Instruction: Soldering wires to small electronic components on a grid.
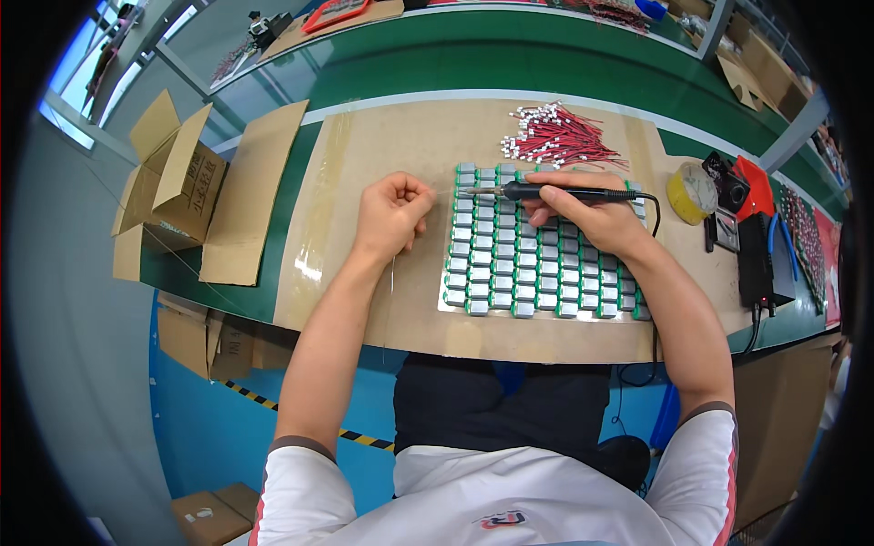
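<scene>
My right hand [596, 214] is wrapped round a black soldering iron [528, 192] like a pen, its metal tip pointing left over the upper left of a grid of small silver blocks with green edges [525, 259]. The blocks stand in close rows on a pale flat board [446, 307]. Just left of the grid, my left hand [393, 214] is closed in a pinch on a thin solder wire [392, 278]. Its short end reaches toward the iron's tip, and the rest hangs below the hand. Whether tip and wire touch a block is too small to tell.
Red and black leads with white connectors [564, 136] lie behind the grid. To the right are a yellow tape roll [692, 193], a red bin [754, 187] and a black box with a knob [765, 259]. The iron's cord [657, 218] curves beside my right wrist. An open carton [187, 187] stands left.
</scene>
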